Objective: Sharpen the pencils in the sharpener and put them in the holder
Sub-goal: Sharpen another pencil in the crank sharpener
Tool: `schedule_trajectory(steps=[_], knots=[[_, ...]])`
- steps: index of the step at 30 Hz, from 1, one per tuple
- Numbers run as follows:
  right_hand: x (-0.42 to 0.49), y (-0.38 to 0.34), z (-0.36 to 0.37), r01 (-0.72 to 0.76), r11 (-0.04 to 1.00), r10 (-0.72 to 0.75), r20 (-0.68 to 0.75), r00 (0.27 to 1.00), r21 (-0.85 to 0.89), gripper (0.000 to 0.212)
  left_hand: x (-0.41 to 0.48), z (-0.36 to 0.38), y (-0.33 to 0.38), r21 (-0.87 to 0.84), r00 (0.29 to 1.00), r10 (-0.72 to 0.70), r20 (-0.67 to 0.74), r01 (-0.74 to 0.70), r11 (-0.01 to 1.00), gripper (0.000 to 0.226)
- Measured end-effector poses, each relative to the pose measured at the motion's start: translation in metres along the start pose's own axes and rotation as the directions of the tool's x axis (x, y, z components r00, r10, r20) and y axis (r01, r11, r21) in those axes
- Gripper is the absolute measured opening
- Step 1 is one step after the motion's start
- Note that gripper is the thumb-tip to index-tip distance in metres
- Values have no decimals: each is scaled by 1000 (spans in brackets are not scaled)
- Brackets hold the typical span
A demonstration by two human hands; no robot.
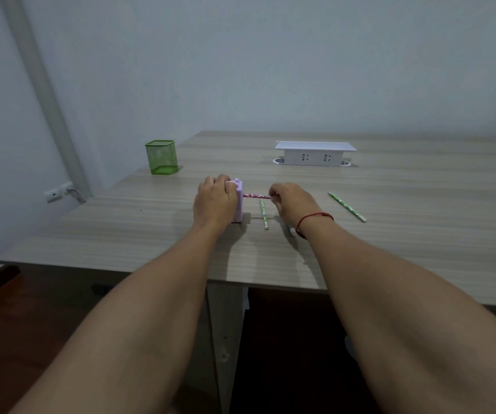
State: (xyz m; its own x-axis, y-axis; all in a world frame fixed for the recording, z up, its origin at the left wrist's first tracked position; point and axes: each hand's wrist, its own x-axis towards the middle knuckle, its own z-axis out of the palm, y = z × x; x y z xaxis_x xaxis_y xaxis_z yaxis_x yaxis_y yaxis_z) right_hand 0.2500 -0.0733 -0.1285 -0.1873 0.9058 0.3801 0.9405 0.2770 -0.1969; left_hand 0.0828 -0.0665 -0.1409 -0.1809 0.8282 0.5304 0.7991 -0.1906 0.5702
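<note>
We saw a wide worktop (390,249) of pale, wood-grained laminate with a straight front edge. Toward its back stood a long white plastic socket box (315,155) with a flat lid. At the far left edge stood the holder (161,158), a square green cup of wire mesh, upright and well apart from both hands.

Our left hand (215,201) was clenched over the top and left side of the sharpener (238,201), a small, boxy block of lilac plastic standing on the worktop near its middle. Our right hand (293,201) pinched the outer end of a thin pink patterned pencil (255,195), which lay level above the worktop between the two hands, its other end meeting the sharpener's right face.

A green patterned pencil (347,206) lay slantwise to the right of that hand, and a second green pencil (264,213) lay on the worktop beneath the pink one, between the hands. A thin red cord (315,218) circled the right wrist.
</note>
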Motion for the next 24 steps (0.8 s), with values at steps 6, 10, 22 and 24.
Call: schedule_trajectory(steps=[6, 10, 22, 24], knots=[[12, -13, 1, 18, 1000, -18, -2, 1000, -14, 22, 2, 3, -3, 3, 999, 26, -42, -26, 1000, 32], [12, -11, 2, 30, 999, -31, -17, 999, -43, 22, 2, 4, -1, -35, 999, 30, -44, -31, 999, 31], [7, -54, -2, 201, 979, -200, 18, 980, -41, 51, 4, -7, -12, -39, 994, 83, 71, -80, 996, 34], [9, -60, 1, 213, 977, -213, 45, 976, 13, 69, 1, -14, -13, -143, 998, 67, 19, -64, 988, 39]])
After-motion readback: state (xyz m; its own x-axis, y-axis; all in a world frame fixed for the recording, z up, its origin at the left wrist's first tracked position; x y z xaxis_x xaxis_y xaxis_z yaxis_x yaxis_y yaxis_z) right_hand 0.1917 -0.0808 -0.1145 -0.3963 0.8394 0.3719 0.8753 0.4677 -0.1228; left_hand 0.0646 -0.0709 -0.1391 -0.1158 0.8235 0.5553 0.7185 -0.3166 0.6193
